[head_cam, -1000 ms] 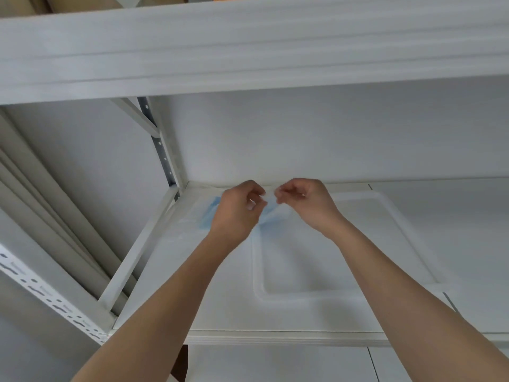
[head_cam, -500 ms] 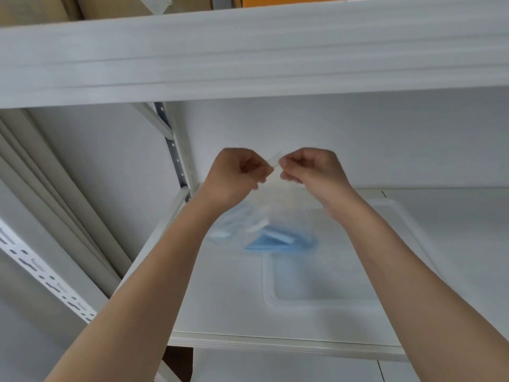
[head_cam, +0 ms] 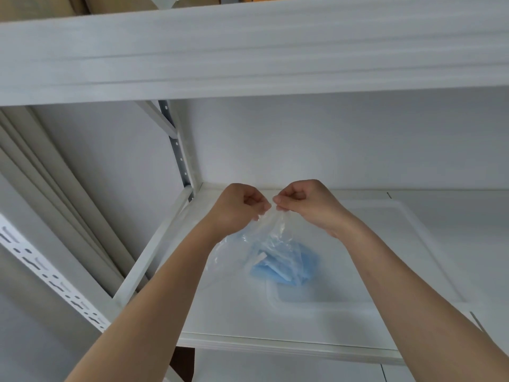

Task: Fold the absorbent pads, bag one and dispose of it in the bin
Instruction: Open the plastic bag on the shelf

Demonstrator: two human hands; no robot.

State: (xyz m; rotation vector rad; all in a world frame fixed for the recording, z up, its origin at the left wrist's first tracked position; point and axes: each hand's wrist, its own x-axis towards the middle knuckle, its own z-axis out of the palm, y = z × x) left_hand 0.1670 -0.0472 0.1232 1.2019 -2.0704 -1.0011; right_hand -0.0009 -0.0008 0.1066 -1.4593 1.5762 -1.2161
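a: fig. 1, head view. what does each grip hold?

b: the left hand [head_cam: 239,209] and the right hand [head_cam: 304,205] meet above the shelf [head_cam: 234,312]. both have fingers curled, each pinching the mouth of the bag [head_cam: 261,238] at its top. the grips are narrow, nearly touching each other.

a: where is the pad?

b: the blue pad [head_cam: 286,264] sits folded in the bottom of the clear bag, which hangs from the fingers above the shelf. whether its lowest point touches the shelf cannot be told. a shallow white tray [head_cam: 413,244] lies under and to the right of it.

a: how far along is the task?

b: judging from this view, folding and bagging of this pad are done. the hands appear to be closing the bag's mouth; whether it is sealed cannot be told.

a: what is left?

b: finishing the closure, if unfinished, then carrying the bag to the bin. no bin shows here, so disposal has not begun. no other pads are visible, so their state cannot be judged.
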